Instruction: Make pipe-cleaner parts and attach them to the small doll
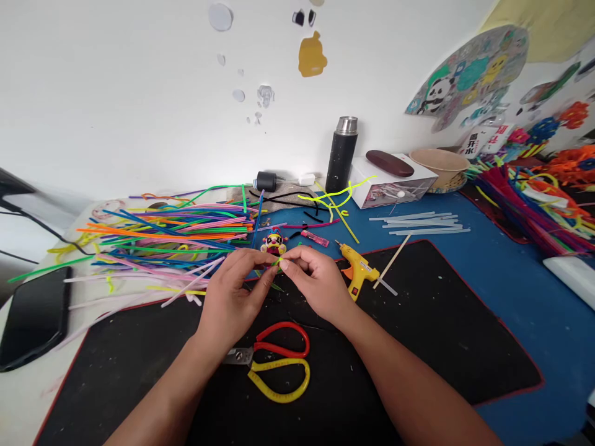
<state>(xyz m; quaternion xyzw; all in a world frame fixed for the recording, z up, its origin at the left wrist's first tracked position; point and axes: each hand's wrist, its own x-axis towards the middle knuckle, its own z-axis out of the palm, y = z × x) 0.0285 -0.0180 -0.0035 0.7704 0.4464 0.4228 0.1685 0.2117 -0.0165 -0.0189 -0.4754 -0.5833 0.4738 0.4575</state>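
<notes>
My left hand (pixel 237 288) and my right hand (pixel 316 279) meet over the black mat, fingertips pinched together. Between them is a small yellow-green piece of pipe cleaner (pixel 280 261), mostly hidden by the fingers. Just beyond the fingertips stands a small colourful figure (pixel 274 239) with a blue and red top; its lower part is covered by my hands. Scissors (pixel 281 360) with one red and one yellow handle lie below my hands, the blades partly behind my left wrist. To the right of my right hand rests a yellow hot glue gun (pixel 359 270).
Many coloured pipe cleaners (pixel 171 229) spread across the left, near a black phone (pixel 35 316). Along the wall stand a black thermos (pixel 342 155), a white box (pixel 395 186) and a bowl (pixel 439 162). Glue sticks (pixel 423 223) and a pink lighter (pixel 315 238) lie on the blue surface.
</notes>
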